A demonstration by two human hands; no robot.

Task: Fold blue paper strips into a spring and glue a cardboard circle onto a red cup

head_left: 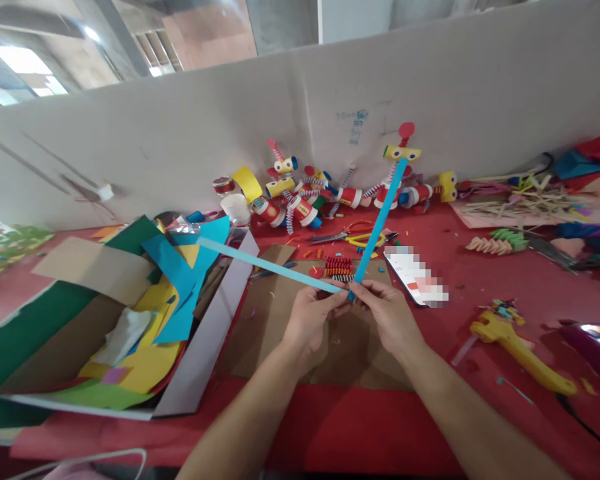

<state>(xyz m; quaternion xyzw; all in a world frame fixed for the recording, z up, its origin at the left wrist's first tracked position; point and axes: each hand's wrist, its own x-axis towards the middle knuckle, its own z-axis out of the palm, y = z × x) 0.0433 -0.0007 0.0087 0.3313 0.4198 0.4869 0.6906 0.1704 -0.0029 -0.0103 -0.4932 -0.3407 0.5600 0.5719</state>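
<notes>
Left hand (311,315): pinches pale-blue strip (270,265)
Right hand (389,313): pinches darker strip (383,215)
Strip ends (351,291): best squared, pressed flat

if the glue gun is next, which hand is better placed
Probably the right hand: the yellow glue gun lies nearer to it than to the left hand, though both hold blue strips.

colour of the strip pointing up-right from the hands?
That strip is blue, deeper than the paler strip pointing left; shows best in the head view.
</notes>
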